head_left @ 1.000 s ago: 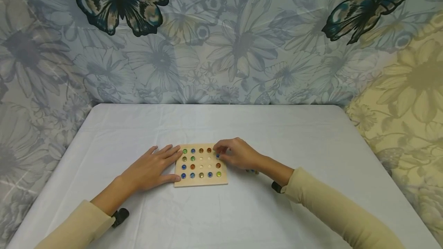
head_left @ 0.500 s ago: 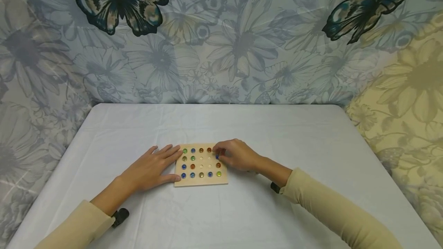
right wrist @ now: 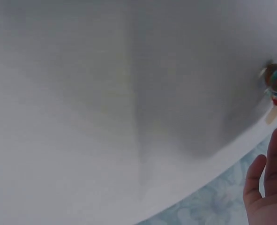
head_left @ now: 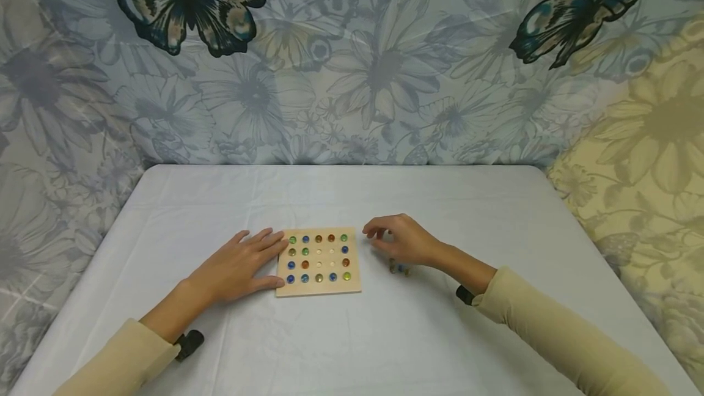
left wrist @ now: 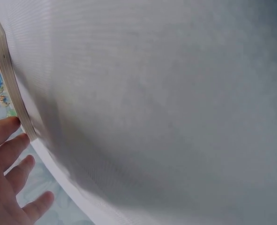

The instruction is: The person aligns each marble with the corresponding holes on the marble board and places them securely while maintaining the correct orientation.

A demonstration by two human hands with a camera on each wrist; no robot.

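A square-cornered wooden board (head_left: 326, 288) lies on the table, with rows of coloured glass marbles in its dimples. In its middle, several dimples hold no marble. My left hand (head_left: 236, 271) rests along the board's left edge, fingers spread and thumb at the near corner; the board's side (left wrist: 9, 70) shows in the left wrist view. Right of the board, my right hand (head_left: 407, 240) hovers with loosely bent fingers and nothing visible between them. Below it lie a few loose marbles (head_left: 400, 269), partly covered by the hand; blurred marbles (right wrist: 276, 79) appear in the right wrist view.
A white cloth covers the table (head_left: 308, 347). Behind its far edge hangs a fabric backdrop (head_left: 379, 90) with flowers and butterflies. Each wrist wears a dark camera, such as the left wrist camera (head_left: 189, 345).
My right hand has left the board's upper right corner and moved right, over the loose marbles. A green marble now shows in that corner dimple. My left hand stays in place.
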